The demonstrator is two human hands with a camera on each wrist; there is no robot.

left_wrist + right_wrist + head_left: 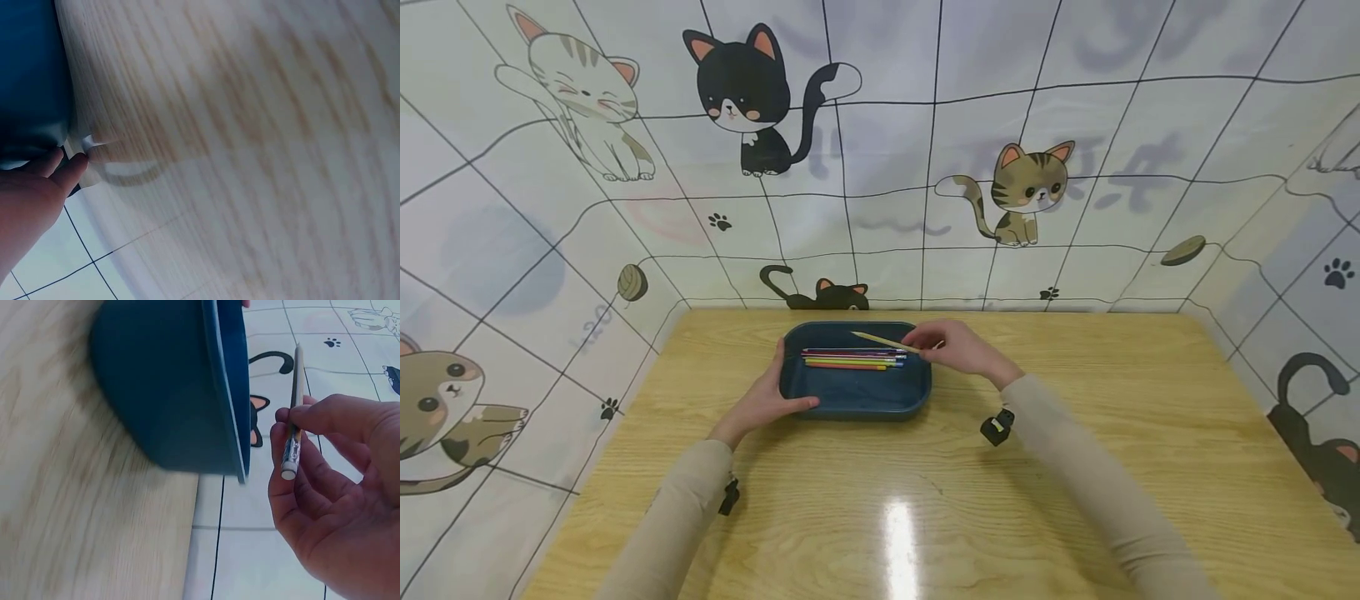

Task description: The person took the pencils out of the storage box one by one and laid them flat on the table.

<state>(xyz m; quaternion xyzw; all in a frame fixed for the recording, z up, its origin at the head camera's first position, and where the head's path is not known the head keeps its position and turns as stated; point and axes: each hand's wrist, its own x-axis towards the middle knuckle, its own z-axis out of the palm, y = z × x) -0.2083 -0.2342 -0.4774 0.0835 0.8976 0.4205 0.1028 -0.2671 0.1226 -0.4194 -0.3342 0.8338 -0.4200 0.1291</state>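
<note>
Though above tray [853, 396], pencil [297, 381] between fingertips [305, 416]

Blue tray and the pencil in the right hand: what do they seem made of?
Blue tray: probably plastic, smooth with a soft sheen, given its rounded, moulded look. Pencil: likely wood, pale and smooth, from its tapered shape; the shiny ferrule looks metal.

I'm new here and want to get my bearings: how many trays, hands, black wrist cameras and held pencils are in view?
Blue tray: 1
Left hand and right hand: 2
Left wrist camera and right wrist camera: 2
Held pencil: 1
Total: 6
</note>
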